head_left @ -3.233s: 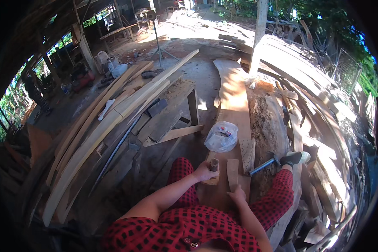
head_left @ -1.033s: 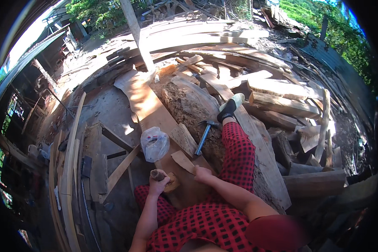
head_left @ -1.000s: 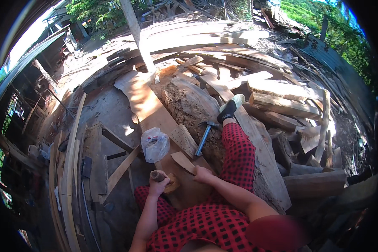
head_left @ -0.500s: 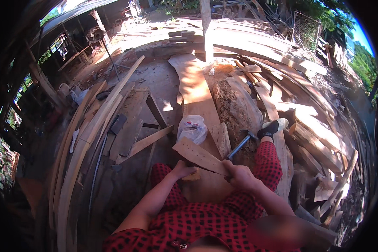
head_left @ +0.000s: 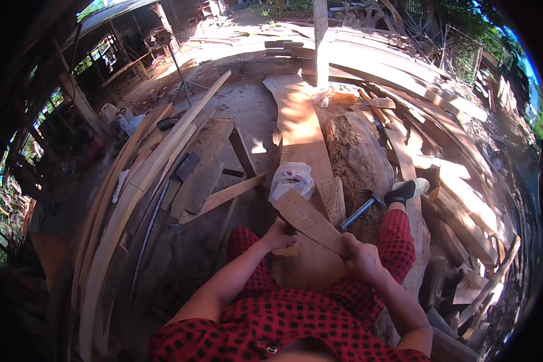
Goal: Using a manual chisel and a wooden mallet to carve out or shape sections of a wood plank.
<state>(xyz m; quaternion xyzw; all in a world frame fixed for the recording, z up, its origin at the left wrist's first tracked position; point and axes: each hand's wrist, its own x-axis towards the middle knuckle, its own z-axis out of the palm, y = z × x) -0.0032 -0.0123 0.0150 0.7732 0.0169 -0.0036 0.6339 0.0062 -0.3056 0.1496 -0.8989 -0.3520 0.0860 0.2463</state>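
My right hand grips a flat wooden piece marked with a row of small dark dots, raised at a slant across the front of me. My left hand is closed under its far end, so what the fingers hold is hidden; a yellowish wood block shows just below it. Both are over a wide plank between my legs. A clear plastic bag with small items lies on that plank beyond the piece. A blue-handled hammer rests to the right, beside my foot.
Long boards and a rough wooden stand occupy the left. Stacked timber offcuts and a weathered slab lie on the right. A white post rises beyond the plank, and a metal stand stands farther back.
The view has swung back from the right. My right hand has lifted the flat piece and tilted it leftward over my left hand, covering the short wooden handle seen in it earlier.
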